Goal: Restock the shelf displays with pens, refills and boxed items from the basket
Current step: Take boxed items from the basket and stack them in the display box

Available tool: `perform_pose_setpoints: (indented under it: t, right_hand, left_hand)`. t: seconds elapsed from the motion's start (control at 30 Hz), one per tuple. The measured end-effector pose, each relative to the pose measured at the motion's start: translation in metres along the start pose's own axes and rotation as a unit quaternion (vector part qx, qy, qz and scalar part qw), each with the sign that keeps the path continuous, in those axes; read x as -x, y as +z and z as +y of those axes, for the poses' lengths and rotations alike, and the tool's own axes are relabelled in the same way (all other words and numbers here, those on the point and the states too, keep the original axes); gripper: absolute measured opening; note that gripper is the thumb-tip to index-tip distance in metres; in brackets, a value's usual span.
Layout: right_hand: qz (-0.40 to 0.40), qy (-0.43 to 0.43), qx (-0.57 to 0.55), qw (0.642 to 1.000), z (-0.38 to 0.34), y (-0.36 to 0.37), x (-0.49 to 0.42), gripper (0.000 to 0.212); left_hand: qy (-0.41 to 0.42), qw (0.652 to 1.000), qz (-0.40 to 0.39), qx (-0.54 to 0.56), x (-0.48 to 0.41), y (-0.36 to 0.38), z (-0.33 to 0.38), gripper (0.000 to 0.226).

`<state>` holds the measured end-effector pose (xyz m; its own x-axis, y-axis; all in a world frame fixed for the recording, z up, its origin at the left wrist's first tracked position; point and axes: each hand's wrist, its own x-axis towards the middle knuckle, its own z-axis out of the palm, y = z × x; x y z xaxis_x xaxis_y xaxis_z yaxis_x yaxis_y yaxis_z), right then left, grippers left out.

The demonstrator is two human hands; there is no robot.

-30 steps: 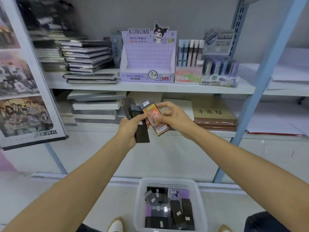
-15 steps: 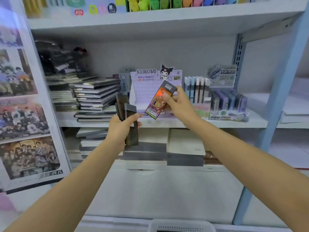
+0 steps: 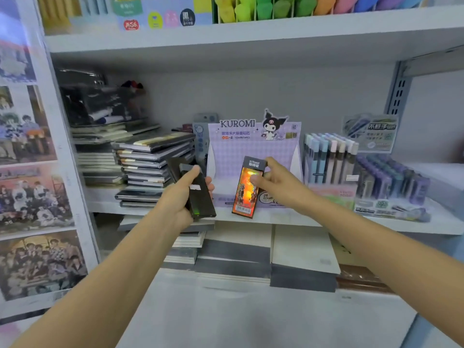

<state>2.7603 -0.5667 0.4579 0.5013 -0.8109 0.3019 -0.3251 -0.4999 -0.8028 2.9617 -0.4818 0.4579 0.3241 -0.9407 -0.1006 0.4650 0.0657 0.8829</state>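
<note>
The right hand [image 3: 278, 187] pinches an orange pictured box [image 3: 247, 192] near its dark upper end, holding it almost upright, top leaning slightly right, just in front of the open purple Kuromi display [image 3: 253, 149] on the shelf [image 3: 283, 219]. Beside it, the left hand [image 3: 180, 199] grips a few dark boxes [image 3: 199, 197], their long axis slanting from upper left down to lower right.

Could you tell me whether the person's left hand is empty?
No, the left hand grips a stack of slim black rectangular boxes.
</note>
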Motion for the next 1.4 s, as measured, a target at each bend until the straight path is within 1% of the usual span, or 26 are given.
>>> perform_pose_setpoints:
  t: [0.07,0.1,0.17,0.27,0.33,0.5,0.57,0.73,0.87,1.0,1.17,1.23,1.3,1.4]
  right_hand:
    - [-0.010,-0.003,-0.035,0.999,-0.006,-0.003,-0.002,0.031]
    - [-0.001,-0.012,-0.064,0.998,-0.010,-0.005,-0.005,0.031]
    - [0.049,-0.043,-0.110,0.992,-0.021,-0.009,-0.018,0.030]
    - [0.127,-0.095,-0.118,0.980,-0.032,-0.009,-0.045,0.022]
    - [0.140,-0.116,-0.097,0.978,-0.030,-0.001,-0.059,0.019]
    - [0.107,-0.147,0.026,0.983,-0.013,0.020,-0.074,0.020]
    - [0.091,-0.159,0.063,0.981,-0.008,0.023,-0.076,0.020]
    - [0.049,-0.146,0.117,0.981,-0.013,0.016,-0.084,0.019]
    - [0.004,-0.128,0.137,0.982,-0.020,0.012,-0.092,0.017]
    - [0.013,-0.151,0.185,0.971,-0.019,0.012,-0.093,0.017]
    - [0.029,-0.150,0.211,0.965,-0.013,0.017,-0.098,0.019]
    - [0.044,-0.143,0.215,0.965,-0.008,0.021,-0.099,0.026]
    - [0.037,-0.136,0.219,0.966,-0.003,0.026,-0.098,0.032]
    - [0.020,-0.137,0.233,0.962,-0.004,0.029,-0.101,0.031]
  left_hand:
    - [-0.006,1.000,-0.007,-0.001,-0.001,0.004,0.005,0.025]
    - [-0.010,1.000,-0.011,0.002,-0.001,0.006,0.008,0.023]
    - [-0.024,0.999,-0.016,0.014,0.000,0.007,0.015,0.019]
    - [-0.031,0.998,-0.011,0.048,-0.003,0.004,0.022,0.012]
    - [-0.031,0.998,-0.005,0.061,-0.005,-0.001,0.025,0.012]
    - [-0.033,0.999,-0.007,0.005,-0.007,-0.011,0.024,0.019]
    - [-0.021,0.999,-0.016,-0.033,-0.009,-0.014,0.022,0.022]
    - [0.018,0.998,-0.021,-0.064,-0.014,-0.016,0.017,0.030]
    - [0.030,0.996,0.003,-0.085,-0.016,-0.017,0.015,0.039]
    - [0.028,0.996,0.008,-0.088,-0.017,-0.019,0.015,0.032]
    - [0.029,0.996,0.016,-0.088,-0.019,-0.018,0.013,0.040]
    - [0.030,0.995,0.015,-0.097,-0.019,-0.016,0.013,0.039]
    - [0.031,0.994,0.015,-0.100,-0.018,-0.016,0.013,0.038]
    - [0.032,0.994,0.017,-0.102,-0.017,-0.017,0.013,0.042]
